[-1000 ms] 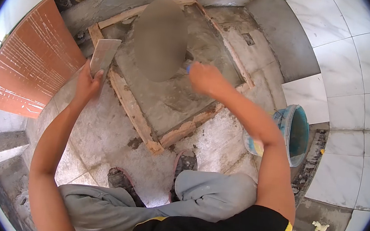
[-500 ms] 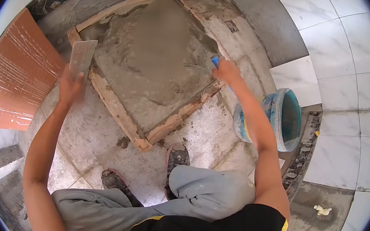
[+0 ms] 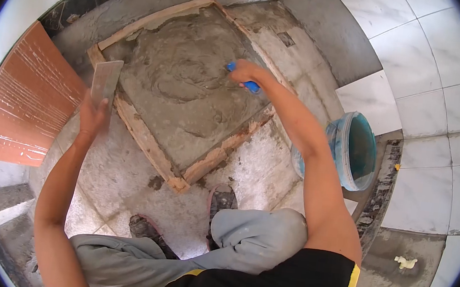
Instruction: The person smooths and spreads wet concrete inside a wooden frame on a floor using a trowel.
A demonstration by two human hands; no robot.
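Note:
At the left corner of a wooden frame (image 3: 148, 146), my left hand (image 3: 94, 115) is closed on a flat, pale rectangular strip (image 3: 106, 80), apparently a piece of tile, held upright. My right hand (image 3: 244, 73) is wrapped round a blue-handled trowel (image 3: 253, 87) over the right part of the wet mortar (image 3: 189, 108); its blade is hidden or blends into the grey. Mortar fills the frame, with curved ridges and swirls near the middle. Smears of mortar cover the frame's near edges.
A teal-stained bucket (image 3: 347, 150) lies tilted or on its side right of my right forearm. Curved orange-brown sheet (image 3: 30, 100) stands at the left. White marbled tiles (image 3: 429, 58) line the right side. My shoes (image 3: 221, 198) are just short of the frame's near corner.
My right hand has moved left with the blue-handled trowel, from the frame's right edge to over the mortar. My left hand has shifted slightly right and down with the strip.

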